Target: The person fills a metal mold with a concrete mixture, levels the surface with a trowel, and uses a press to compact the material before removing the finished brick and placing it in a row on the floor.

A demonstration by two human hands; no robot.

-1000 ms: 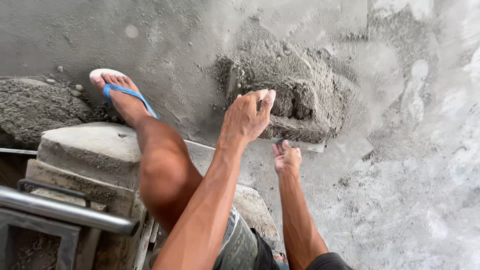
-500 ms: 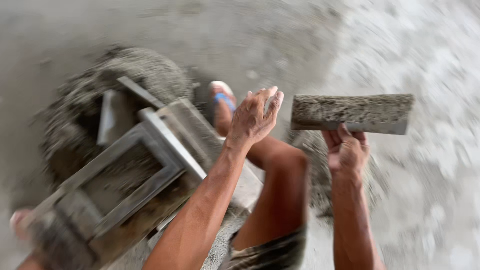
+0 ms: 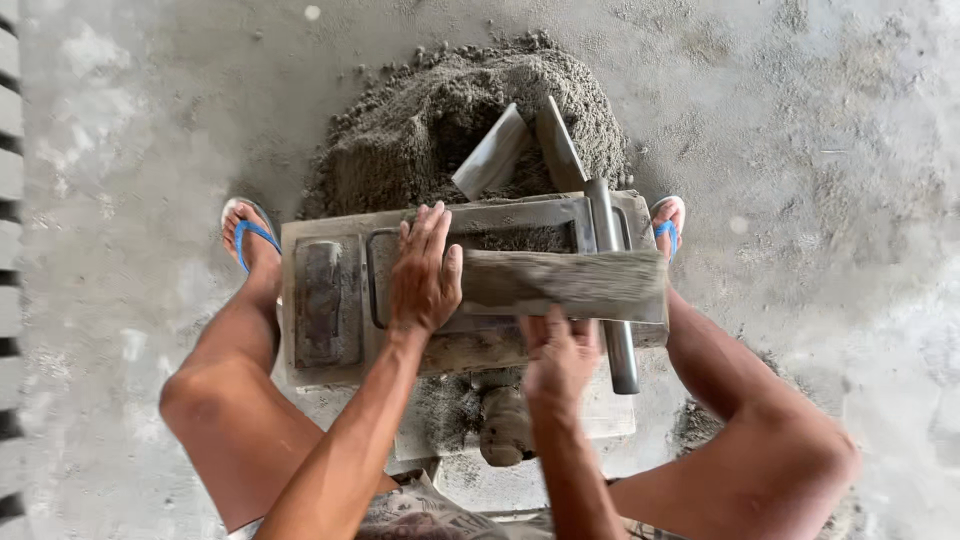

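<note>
The flat wooden board (image 3: pixel 565 285) lay across the top of the grey metal block mould (image 3: pixel 330 300), level with its rim. The right hand (image 3: pixel 558 355) had its grip closed on the board's near edge; the left hand (image 3: pixel 425 275) pressed open-palmed on its end, steadying it. Behind, a shovel (image 3: pixel 555 150) stood in the sand-cement heap (image 3: pixel 400 140).
</note>
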